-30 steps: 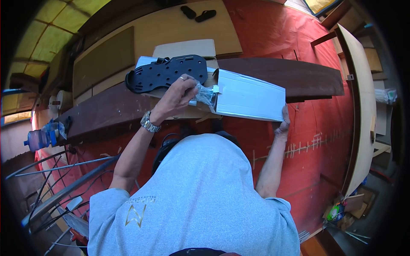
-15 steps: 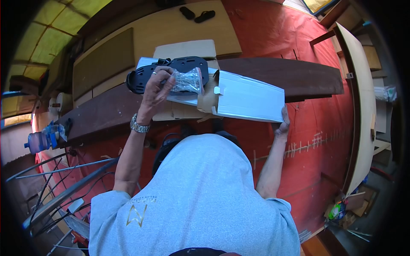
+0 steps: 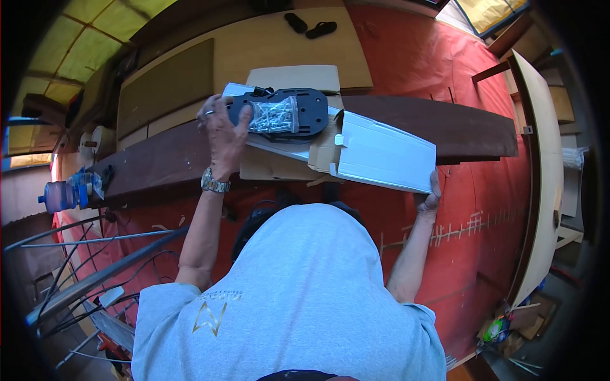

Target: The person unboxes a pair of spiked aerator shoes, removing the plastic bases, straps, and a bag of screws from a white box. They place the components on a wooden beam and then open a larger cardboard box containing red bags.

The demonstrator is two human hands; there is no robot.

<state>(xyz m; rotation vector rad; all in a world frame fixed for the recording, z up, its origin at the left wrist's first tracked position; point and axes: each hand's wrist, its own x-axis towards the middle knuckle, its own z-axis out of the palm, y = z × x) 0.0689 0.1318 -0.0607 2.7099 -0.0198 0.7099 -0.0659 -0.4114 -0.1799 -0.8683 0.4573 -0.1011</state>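
Your long white cardboard box lies across the dark brown wooden plank in front of you. Your left hand grips the left end of the black perforated plastic plate, which rests on the box's open left end. The clear plastic bag of metal screws lies on that plate. Your right hand holds the box's near right corner. Behind the plank lies a pale plywood sheet, with a pair of black sandals at its far edge.

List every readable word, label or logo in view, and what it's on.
Nothing reads clearly.
Grey shirt: gold emblem and a line of small print, too blurred to read.
White box: no print shows.
Blue bottle: any label too small to read.
Black plate: no marking legible.
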